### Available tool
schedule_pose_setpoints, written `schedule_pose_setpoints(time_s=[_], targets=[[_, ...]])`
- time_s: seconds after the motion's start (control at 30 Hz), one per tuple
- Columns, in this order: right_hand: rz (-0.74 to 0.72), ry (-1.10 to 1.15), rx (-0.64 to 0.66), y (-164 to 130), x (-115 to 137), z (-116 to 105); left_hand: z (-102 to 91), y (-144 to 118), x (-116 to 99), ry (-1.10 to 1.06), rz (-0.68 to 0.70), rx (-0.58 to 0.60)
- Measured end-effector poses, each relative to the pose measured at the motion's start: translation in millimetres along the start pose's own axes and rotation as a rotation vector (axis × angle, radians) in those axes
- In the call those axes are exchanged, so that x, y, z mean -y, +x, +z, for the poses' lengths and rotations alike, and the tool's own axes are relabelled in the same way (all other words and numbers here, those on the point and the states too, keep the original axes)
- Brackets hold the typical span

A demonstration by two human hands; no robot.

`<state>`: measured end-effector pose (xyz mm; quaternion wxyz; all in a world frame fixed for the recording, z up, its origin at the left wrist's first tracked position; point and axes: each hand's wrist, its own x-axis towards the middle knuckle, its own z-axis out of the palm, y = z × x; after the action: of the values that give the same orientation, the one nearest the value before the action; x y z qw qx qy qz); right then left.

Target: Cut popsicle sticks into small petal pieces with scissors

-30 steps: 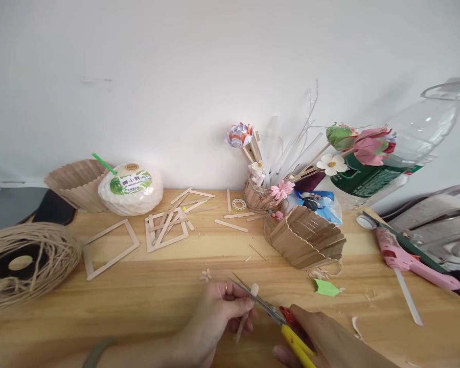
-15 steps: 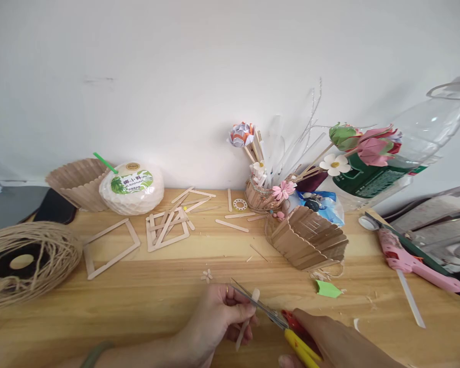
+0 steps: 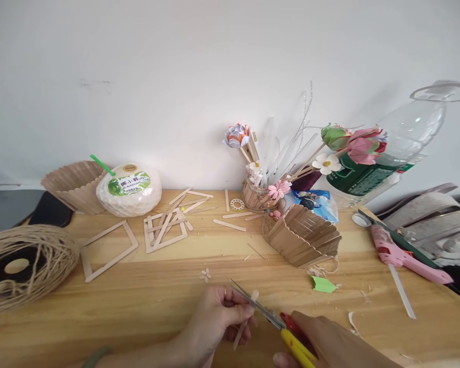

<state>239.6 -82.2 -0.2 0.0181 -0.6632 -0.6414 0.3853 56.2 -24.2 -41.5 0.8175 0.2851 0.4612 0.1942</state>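
Observation:
My left hand (image 3: 218,319) pinches a pale wooden craft stick (image 3: 244,323) near the table's front edge, holding it nearly upright. My right hand (image 3: 325,343) grips scissors (image 3: 270,318) with red and yellow handles. Their thin metal blades point up and left and cross the stick close to its top end. A ring shows on one finger of my left hand, and a green bracelet (image 3: 97,355) sits on that wrist.
On the wooden table (image 3: 145,291) lie stick frames (image 3: 107,250), loose sticks, a stick basket (image 3: 302,235), a twine spool (image 3: 21,266), a coconut drink (image 3: 129,189), a jar of paper flowers (image 3: 258,194), a pink glue gun (image 3: 400,254), a green paper scrap (image 3: 323,284) and a plastic bottle (image 3: 387,158).
Both hands stay on the stick and scissors in nearly the same pose. The view has shifted slightly, so the table objects sit a little further left.

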Motion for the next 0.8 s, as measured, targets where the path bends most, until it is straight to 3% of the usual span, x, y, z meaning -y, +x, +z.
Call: schedule_pose_setpoints(time_s=[0.33,0.57,0.67,0.73,0.8], targets=[[0.146,-0.049,0.130,12.4,8.9,3.9,-1.0,-0.9,-0.7,-0.017,0.007,-0.037],[0.076,0.034,0.168,19.6,5.1,0.6,-1.9,3.2,2.7,0.010,-0.028,-0.027],[0.063,0.208,0.149,14.9,9.3,-13.4,-3.9,3.5,3.7,0.136,-0.097,0.074],[0.138,0.287,0.149,12.7,8.7,-20.7,-6.7,0.4,-1.8,0.253,-0.110,0.155],[0.215,0.353,0.128,12.1,3.3,-23.0,-11.4,-3.7,-14.0,0.404,0.004,0.163]])
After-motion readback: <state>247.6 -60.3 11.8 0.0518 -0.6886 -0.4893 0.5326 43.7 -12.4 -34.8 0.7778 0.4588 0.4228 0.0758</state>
